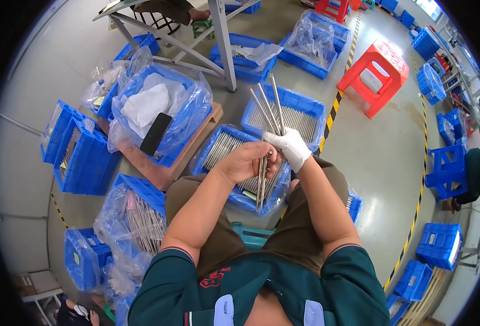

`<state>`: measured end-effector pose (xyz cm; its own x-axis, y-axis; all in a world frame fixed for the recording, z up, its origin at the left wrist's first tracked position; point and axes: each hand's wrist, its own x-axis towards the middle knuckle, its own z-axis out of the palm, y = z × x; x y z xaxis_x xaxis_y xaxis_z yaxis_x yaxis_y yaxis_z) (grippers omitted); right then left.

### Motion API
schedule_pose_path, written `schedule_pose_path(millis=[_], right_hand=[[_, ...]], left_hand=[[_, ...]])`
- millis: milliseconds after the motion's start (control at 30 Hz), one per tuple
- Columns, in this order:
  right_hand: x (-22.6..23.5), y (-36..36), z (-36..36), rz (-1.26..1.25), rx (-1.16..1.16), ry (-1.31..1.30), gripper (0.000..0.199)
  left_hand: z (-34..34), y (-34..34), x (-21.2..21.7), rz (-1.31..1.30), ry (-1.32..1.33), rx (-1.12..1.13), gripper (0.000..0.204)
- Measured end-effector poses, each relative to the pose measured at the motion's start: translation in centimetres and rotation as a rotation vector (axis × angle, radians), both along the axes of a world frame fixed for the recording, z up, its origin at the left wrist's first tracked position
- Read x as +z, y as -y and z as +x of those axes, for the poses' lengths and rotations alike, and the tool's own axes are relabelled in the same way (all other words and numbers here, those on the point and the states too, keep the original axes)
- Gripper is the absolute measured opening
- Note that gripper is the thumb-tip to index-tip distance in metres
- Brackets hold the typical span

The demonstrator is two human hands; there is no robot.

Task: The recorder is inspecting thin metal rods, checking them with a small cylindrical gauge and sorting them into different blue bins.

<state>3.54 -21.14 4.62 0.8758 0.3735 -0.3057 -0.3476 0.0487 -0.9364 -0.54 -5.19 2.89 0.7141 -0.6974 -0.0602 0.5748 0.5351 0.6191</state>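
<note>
My bare left hand (249,161) is closed round the lower part of several slim, shiny metal rods (261,187). Right beside it, my right hand (291,148), in a white glove, grips the rods higher up, and their upper ends fan out away from me. Beneath my hands a blue crate (199,163) lined with clear plastic holds many similar rods in rows. A second blue crate (320,111) of rods stands just beyond it. My fingers hide the middle of the held rods.
A dark phone (156,134) lies on a plastic-lined crate (183,80) at the left, on a wooden pallet (158,175). Long thin rods (142,220) fill a bagged crate nearer me. A red stool (378,70) stands right of a striped floor line (335,108). A metal table leg (222,46) rises ahead.
</note>
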Motion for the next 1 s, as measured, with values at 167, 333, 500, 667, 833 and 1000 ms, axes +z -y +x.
schedule_pose_path(millis=[167,333,500,667,833,1000], right_hand=[[0.4,-0.5,-0.2,0.038,-0.006,-0.007,0.018],[0.7,-0.3,0.3,-0.027,0.119,-0.046,0.018],[1.6,0.0,0.5,-0.031,0.182,-0.015,0.017],[0.8,-0.3,0.5,-0.041,0.063,-0.015,0.019],[-1.0,-0.6,-0.3,-0.337,-0.037,0.217,0.035],[-1.0,0.0,-1.5,-0.319,0.067,0.124,0.034]], left_hand=[[-0.2,-0.4,0.0,-0.025,0.032,0.002,0.025],[-0.5,-0.5,0.4,-0.001,-0.016,0.058,0.024],[-0.3,-0.5,0.5,-0.062,0.002,0.032,0.025],[0.4,-1.0,-0.6,-0.03,-0.064,0.125,0.027],[2.6,-3.3,-1.5,0.038,-0.246,0.645,0.029],[3.7,-4.2,-1.4,-0.168,-0.262,0.802,0.03]])
